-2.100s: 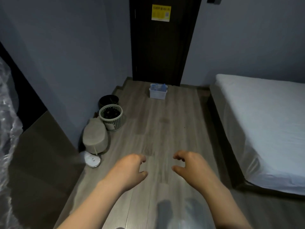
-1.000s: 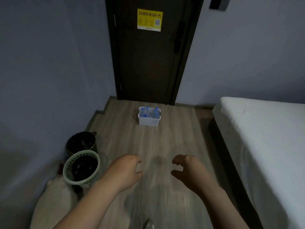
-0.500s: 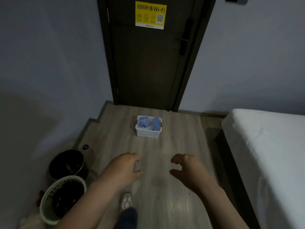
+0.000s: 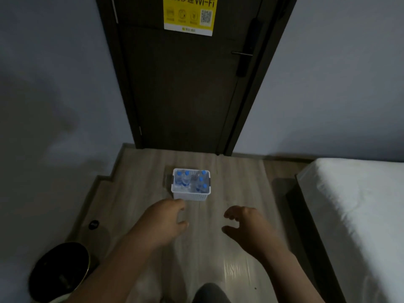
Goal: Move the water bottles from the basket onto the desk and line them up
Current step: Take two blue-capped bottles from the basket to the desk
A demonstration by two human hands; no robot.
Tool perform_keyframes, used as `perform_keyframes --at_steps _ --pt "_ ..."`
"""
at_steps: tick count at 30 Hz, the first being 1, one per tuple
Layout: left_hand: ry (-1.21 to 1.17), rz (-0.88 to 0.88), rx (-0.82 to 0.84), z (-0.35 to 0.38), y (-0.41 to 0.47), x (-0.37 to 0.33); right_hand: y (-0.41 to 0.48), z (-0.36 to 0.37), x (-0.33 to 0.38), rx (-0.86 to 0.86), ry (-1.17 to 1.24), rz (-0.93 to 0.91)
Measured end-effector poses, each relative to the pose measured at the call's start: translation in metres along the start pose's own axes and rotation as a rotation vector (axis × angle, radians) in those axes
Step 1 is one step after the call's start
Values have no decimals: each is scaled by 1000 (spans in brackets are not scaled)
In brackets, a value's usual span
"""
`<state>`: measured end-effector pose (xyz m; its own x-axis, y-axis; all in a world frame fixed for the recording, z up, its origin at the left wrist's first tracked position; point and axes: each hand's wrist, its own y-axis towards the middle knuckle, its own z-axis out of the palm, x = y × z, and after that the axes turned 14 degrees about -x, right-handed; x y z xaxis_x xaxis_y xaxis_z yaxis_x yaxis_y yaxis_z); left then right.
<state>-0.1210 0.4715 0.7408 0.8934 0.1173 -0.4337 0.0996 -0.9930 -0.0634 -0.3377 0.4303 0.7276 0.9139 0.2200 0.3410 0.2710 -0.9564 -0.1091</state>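
Observation:
A small white plastic basket [image 4: 189,196] stands on the wooden floor in front of a dark door. Several clear water bottles with blue caps [image 4: 185,179] stand upright inside it. My left hand [image 4: 162,223] hovers just short of the basket's near left corner, fingers loosely curled and holding nothing. My right hand [image 4: 246,228] hangs to the right and a bit nearer to me, also loosely curled and empty. No desk is in view.
The dark door [image 4: 185,84] with a yellow Wi-Fi sign [image 4: 189,14] closes the far end. A white bed [image 4: 358,215] lines the right side. A black bin [image 4: 60,272] sits at the lower left by the grey wall. My knee [image 4: 209,294] shows at the bottom.
I have walked toward the door, so the basket has come much closer and larger. The mesh bin has slid out of view. Both hands stay held out in front, empty.

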Motion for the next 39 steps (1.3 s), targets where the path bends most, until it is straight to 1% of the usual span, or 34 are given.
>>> perform_keyframes --at_steps 3,9,13,17,23,31,35,39 --pt "-6 -3 24 1 42 6 46 -2 -5 13 4 9" --pt "-29 -57 -11 9 138 12 148 -3 -26 21 2 -26" --pt "-59 -103 -2 12 205 2 220 -10 -42 66 23 -54" --pt "-89 -156 -34 22 262 -3 284 -9 -62 123 -3 -84" --pt "-47 -197 81 46 319 9 349 7 -82 198 27 -75" --pt "-11 -205 83 95 384 49 409 52 -98 194 70 6" --pt "-15 -232 110 132 408 77 435 89 -104 199 60 22" --pt "2 -215 129 178 429 107 462 136 -114 199 57 44"
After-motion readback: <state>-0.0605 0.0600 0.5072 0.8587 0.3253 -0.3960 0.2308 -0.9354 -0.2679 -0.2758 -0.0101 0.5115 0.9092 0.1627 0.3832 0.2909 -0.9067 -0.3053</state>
